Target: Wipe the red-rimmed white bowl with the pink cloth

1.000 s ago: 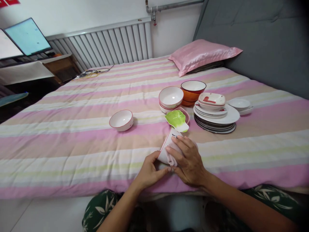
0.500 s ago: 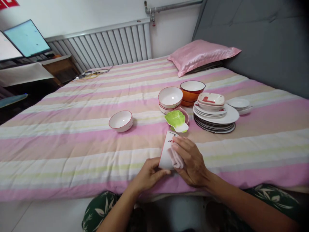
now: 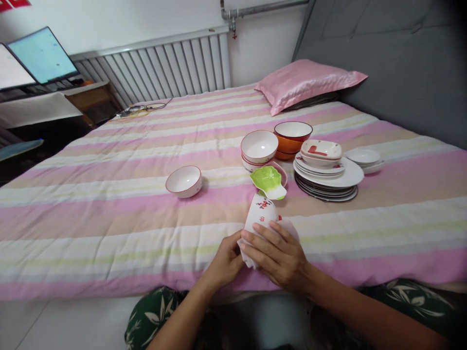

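Observation:
A white bowl (image 3: 260, 208) with red flower prints is tipped on its side above the bed's near edge. My left hand (image 3: 226, 258) grips its rim from the left, thumb and fingers closed on it. Against the bowl's outside, my right hand (image 3: 279, 253) presses a pale pink cloth (image 3: 249, 261), its fingers laid over the cloth and wall. Just beyond the bowl lies a green leaf-shaped dish (image 3: 268, 181), partly over a pink dish (image 3: 281, 174). To the left, a red-rimmed white bowl (image 3: 184, 182) stands alone.
Behind the green dish are stacked white bowls (image 3: 259, 146) and orange bowls (image 3: 288, 145). Stacked plates (image 3: 352, 172) carry square bowls (image 3: 321, 149), with small white dishes (image 3: 363, 156) to their right. A pink pillow (image 3: 310, 85) lies by the grey headboard (image 3: 386, 63); cables (image 3: 142, 110) lie far left.
The bowl has turned, showing more of its flower print. My right hand and the cloth have slid down and left across its outside, towards my left hand at the rim.

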